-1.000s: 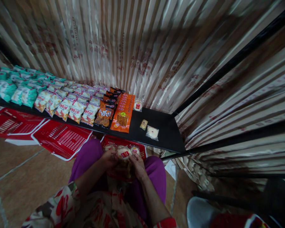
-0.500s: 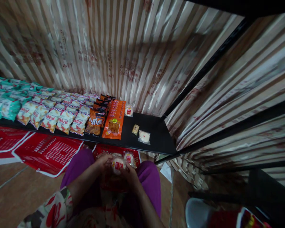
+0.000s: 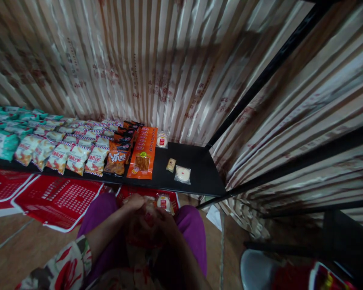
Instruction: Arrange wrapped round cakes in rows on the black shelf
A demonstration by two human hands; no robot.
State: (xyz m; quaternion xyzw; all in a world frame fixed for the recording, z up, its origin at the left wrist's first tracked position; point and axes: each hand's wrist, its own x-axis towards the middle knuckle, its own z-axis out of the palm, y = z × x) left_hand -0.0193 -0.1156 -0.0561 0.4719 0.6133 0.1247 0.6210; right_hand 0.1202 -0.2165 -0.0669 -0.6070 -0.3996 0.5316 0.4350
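Wrapped snack point(image 3: 148, 218), dimly lit, left hand point(image 3: 134, 202) and right hand point(image 3: 165, 221), each grip closed at its edge

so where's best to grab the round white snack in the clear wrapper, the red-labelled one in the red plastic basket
Probably by the right edge of the wrapped white snack, coming from above and the right. Its labelled face is turned up and uncovered; the right hand is close on its near side, and the flat black shelf lies just beyond.
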